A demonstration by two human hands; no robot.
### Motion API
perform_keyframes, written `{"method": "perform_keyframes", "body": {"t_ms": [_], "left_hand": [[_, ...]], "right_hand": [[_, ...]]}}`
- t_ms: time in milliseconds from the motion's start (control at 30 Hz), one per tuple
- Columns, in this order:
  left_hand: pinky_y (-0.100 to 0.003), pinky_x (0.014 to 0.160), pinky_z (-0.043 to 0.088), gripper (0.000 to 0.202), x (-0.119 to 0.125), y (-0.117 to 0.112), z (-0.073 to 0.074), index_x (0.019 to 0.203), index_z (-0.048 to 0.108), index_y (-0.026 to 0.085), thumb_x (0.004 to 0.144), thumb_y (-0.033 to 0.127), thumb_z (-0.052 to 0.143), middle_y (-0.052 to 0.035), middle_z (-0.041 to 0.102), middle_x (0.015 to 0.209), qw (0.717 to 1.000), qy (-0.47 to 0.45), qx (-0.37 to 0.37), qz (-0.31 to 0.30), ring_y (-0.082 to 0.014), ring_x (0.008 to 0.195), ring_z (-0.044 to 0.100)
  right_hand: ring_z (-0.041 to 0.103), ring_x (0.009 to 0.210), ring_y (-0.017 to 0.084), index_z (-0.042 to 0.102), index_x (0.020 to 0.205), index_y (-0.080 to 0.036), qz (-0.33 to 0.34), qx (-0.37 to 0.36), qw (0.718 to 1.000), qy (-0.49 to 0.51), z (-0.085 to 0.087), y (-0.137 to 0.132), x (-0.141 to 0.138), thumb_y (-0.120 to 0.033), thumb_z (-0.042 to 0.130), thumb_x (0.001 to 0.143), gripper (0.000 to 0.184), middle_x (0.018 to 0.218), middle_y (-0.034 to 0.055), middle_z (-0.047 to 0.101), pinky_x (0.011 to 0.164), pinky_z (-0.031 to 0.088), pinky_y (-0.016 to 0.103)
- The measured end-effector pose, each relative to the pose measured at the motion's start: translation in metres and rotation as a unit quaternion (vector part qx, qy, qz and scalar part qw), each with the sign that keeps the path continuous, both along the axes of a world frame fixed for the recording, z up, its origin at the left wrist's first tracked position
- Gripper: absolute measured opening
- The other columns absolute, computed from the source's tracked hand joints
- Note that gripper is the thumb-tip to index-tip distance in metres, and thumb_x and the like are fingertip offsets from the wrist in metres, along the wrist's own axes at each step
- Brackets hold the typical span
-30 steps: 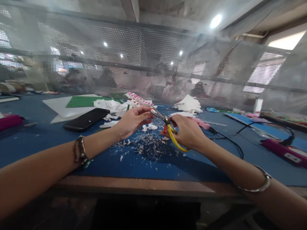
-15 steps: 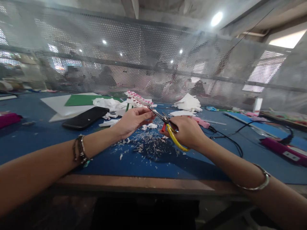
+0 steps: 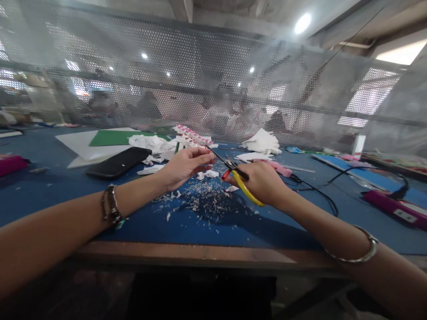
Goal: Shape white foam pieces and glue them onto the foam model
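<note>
My right hand (image 3: pixel 263 180) grips scissors (image 3: pixel 246 192) with yellow handles, their dark blades pointing up and left. A small red piece (image 3: pixel 226 174) shows by the fingers of that hand; I cannot make out whether it belongs to the scissors. Close to the blade tip, the thumb and fingers of my left hand (image 3: pixel 187 166) are pinched together. Whatever lies between them is too small to name. Below both hands, tiny pale clippings (image 3: pixel 210 200) are scattered over the blue tabletop (image 3: pixel 143 233), with a crumpled white scrap (image 3: pixel 208 174) just behind.
A black phone-like slab (image 3: pixel 120 163) lies left, before white sheets and a green sheet (image 3: pixel 116 138). Pink-spotted strips (image 3: pixel 190 135) and a white stack (image 3: pixel 262 141) sit behind my hands. Right are a black cable (image 3: pixel 328 202) and magenta power strip (image 3: pixel 393 208). A perforated screen (image 3: pixel 187 66) stands behind.
The scissors have tilted slightly in my right hand, and the red piece has shifted a little left. A white scrap beneath that hand shows more fully. My left hand has barely moved.
</note>
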State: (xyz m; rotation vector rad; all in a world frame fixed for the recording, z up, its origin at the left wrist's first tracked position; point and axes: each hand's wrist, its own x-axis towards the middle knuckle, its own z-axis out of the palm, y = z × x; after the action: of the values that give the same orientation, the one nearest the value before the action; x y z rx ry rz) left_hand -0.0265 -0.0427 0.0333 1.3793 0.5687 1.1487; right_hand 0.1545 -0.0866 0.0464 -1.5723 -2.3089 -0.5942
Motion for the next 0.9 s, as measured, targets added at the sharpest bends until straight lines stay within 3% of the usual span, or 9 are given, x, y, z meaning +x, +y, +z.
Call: {"method": "perform_keyframes", "body": {"t_ms": [133,233,333,433,600,733,800,900], "left_hand": [[-0.021,0.065,0.044,0.009,-0.001,0.001,0.001,0.067,0.057,0.014,0.063,0.018,0.065,0.0014,0.055,0.069,1.000,-0.013,-0.016,0.003,-0.0074,0.067,0.052],[-0.021,0.063,0.044,0.010,-0.002,0.000,0.003,0.074,0.058,0.016,0.065,0.016,0.062,0.0017,0.054,0.069,1.000,-0.013,-0.025,0.008,-0.0077,0.066,0.052],[-0.020,0.062,0.043,0.010,-0.004,0.000,0.008,0.080,0.060,0.016,0.070,0.018,0.058,0.0011,0.055,0.069,1.000,-0.013,-0.022,0.018,-0.0074,0.065,0.051],[-0.017,0.060,0.041,0.010,-0.008,0.004,0.014,0.067,0.059,0.013,0.074,0.020,0.055,0.0018,0.051,0.062,0.999,-0.033,-0.009,0.025,-0.0053,0.059,0.047],[-0.017,0.054,0.038,0.018,-0.024,0.018,0.025,0.057,0.051,0.014,0.072,0.022,0.058,0.0040,0.044,0.055,0.994,-0.074,0.035,0.067,-0.0043,0.052,0.041],[-0.015,0.052,0.037,0.012,-0.037,0.028,0.029,0.061,0.054,0.014,0.067,0.021,0.063,0.0047,0.044,0.057,0.989,-0.099,0.056,0.092,-0.0036,0.052,0.041],[-0.014,0.052,0.037,0.008,-0.040,0.031,0.031,0.065,0.057,0.014,0.067,0.019,0.063,0.0041,0.047,0.058,0.987,-0.101,0.044,0.116,-0.0033,0.053,0.042],[-0.014,0.053,0.039,0.007,-0.043,0.035,0.034,0.066,0.060,0.013,0.071,0.014,0.056,0.0027,0.051,0.058,0.981,-0.112,0.022,0.156,-0.0029,0.053,0.045]], "right_hand": [[0.045,0.049,0.012,0.053,0.057,-0.016,-0.001,-0.008,0.998,0.058,0.003,0.007,0.006,-0.054,0.032,0.078,0.049,0.053,0.0034,0.055,0.047,0.024,0.023],[0.048,0.051,0.013,0.056,0.063,-0.016,-0.039,0.010,0.996,0.077,0.008,0.015,0.016,-0.054,0.031,0.079,0.048,0.057,0.0046,0.057,0.047,0.025,0.022],[0.052,0.056,0.016,0.058,0.070,-0.015,-0.110,-0.029,0.993,0.013,0.013,0.027,0.026,-0.052,0.028,0.080,0.048,0.065,0.0078,0.061,0.046,0.026,0.024],[0.055,0.059,0.018,0.061,0.068,-0.015,-0.153,-0.117,0.979,-0.070,0.017,0.044,0.029,-0.048,0.026,0.081,0.050,0.068,0.0104,0.063,0.046,0.029,0.025],[0.059,0.074,0.024,0.065,0.078,-0.009,-0.158,-0.155,0.971,-0.094,0.020,0.081,0.017,-0.045,0.038,0.077,0.046,0.080,0.0169,0.065,0.054,0.036,0.027],[0.059,0.081,0.024,0.062,0.090,-0.008,-0.159,-0.167,0.969,-0.085,0.020,0.111,-0.002,-0.041,0.045,0.076,0.041,0.090,0.0165,0.063,0.062,0.041,0.030],[0.059,0.082,0.021,0.059,0.093,-0.010,-0.140,-0.164,0.973,-0.077,0.022,0.121,-0.014,-0.036,0.051,0.074,0.034,0.092,0.0127,0.063,0.067,0.043,0.032],[0.055,0.093,0.024,0.054,0.103,-0.009,-0.073,-0.120,0.989,-0.050,0.030,0.125,-0.035,-0.030,0.047,0.076,0.035,0.103,0.0162,0.059,0.073,0.041,0.031]]}}
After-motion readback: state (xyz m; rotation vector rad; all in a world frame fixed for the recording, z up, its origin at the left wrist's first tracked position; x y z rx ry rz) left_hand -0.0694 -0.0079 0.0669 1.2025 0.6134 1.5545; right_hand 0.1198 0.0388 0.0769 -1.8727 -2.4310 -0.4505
